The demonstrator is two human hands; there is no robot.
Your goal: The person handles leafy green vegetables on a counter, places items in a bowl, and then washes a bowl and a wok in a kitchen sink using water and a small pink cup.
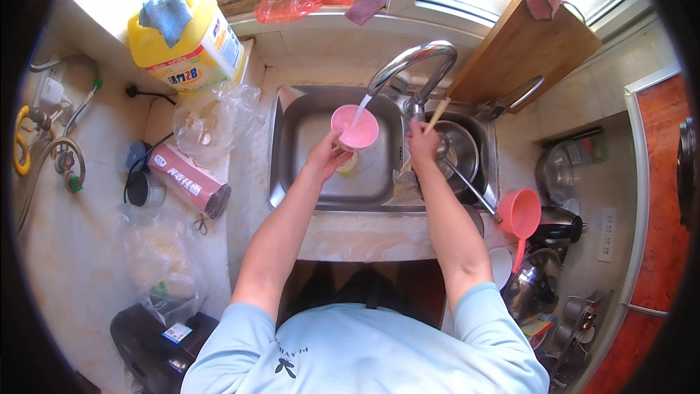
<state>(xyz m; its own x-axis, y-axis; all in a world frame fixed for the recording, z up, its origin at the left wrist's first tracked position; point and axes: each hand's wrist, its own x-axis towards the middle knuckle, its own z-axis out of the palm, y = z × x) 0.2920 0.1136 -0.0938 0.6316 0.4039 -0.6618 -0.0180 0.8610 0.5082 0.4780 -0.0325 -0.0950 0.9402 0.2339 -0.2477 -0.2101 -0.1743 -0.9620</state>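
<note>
My left hand (327, 156) grips a pink bowl (355, 137) by its near side, tilted over the left basin of the stainless steel sink (301, 175). Water runs into it from the curved chrome faucet (410, 52). A pair of light wooden chopsticks (437, 113) passes through my right hand (424, 145), which is closed around it at the foot of the faucet. Whether those fingers also touch the faucet handle is hidden. Beneath the bowl, a pale round thing (348, 165) shows on the basin floor. A metal ladle (473, 189) and a steel bowl (464, 148) rest in the right basin.
A wooden cutting board (519, 54) leans behind the sink on the right. The pink water dipper (517, 213) stands by the sink's right edge, near an electric kettle (558, 225). On the left are a yellow detergent jug (180, 44), plastic bags (216, 120) and a pink package (188, 180).
</note>
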